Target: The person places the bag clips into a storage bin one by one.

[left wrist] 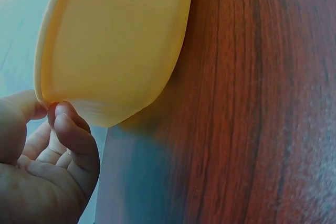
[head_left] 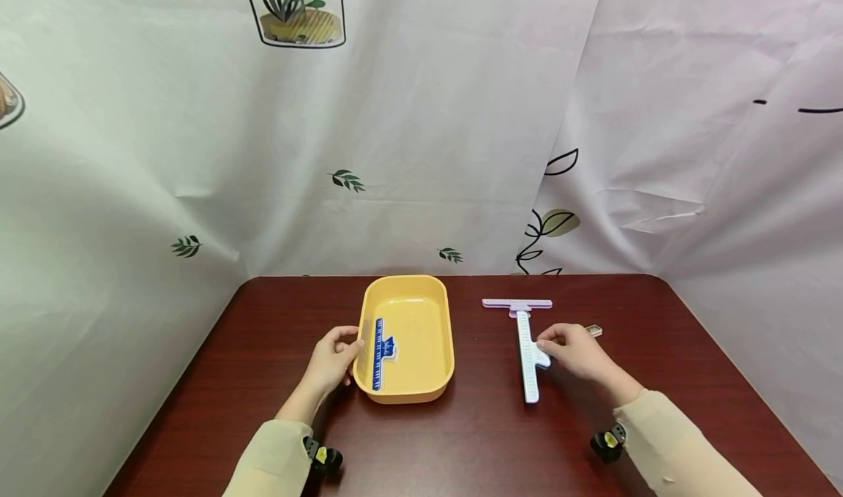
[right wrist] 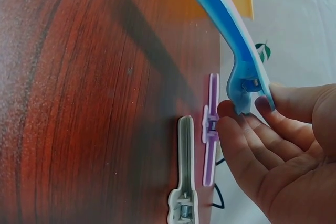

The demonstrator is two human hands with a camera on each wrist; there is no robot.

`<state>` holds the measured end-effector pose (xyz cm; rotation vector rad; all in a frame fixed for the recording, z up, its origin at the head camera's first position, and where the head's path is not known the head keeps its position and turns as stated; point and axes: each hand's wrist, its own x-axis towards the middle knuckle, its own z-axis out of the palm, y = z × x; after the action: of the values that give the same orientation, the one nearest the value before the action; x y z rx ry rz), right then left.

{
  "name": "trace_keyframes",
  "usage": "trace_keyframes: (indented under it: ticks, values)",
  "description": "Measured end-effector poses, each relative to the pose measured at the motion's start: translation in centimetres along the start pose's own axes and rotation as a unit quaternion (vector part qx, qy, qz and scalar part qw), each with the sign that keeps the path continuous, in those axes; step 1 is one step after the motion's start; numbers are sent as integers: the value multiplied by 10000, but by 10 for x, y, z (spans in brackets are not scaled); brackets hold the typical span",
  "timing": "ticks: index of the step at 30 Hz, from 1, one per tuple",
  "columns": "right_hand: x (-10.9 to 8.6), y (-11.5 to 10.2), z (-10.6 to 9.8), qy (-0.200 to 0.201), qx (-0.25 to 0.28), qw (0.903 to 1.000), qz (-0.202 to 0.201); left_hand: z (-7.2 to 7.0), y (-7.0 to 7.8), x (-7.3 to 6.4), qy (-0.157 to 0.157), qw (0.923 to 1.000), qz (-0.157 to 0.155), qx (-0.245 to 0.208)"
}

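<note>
A person in cream sleeves works at a dark red-brown wooden table (head_left: 421, 453), with a white cloth (head_left: 428, 116) printed with leaves hanging behind it. From the left, the left hand (head_left: 331, 361) pinches the near-left part of the rim of a yellow tray (head_left: 421, 336), thumb on one side of the wall and fingers on the other. Inside the tray, along its left side, lies a dark blue clip (head_left: 378, 354) with its small handle pointing right. Right of the tray and well apart from it, a purple clip (head_left: 516, 304) lies crosswise near the table's far edge. In front of it, a light blue clip (head_left: 528, 358) is held clear of the table, its long bar pointing toward the viewer. The right hand (head_left: 574, 349) pinches its handle between thumb and fingers. Farthest right, a pale grey clip (head_left: 595, 330) lies on the table, partly hidden behind the right hand.
</note>
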<state>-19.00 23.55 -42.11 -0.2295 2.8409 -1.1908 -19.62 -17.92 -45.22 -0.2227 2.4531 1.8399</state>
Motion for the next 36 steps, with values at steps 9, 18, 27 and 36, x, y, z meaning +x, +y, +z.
trace_keyframes:
  ticks: [9,18,27,36]
  values:
    - [3,-1,2,157,-139,9997,-100,0,-1,1,22,10000,7,-25]
    - [3,-5,4,149,4,9999,-33,1,1,0,8,10000,-18,2]
    - [3,-6,4,187,-43,9998,-96,1,0,0,2,10000,-12,-7]
    - [5,-8,6,175,59,9997,-180,0,-1,0,1,10000,28,37]
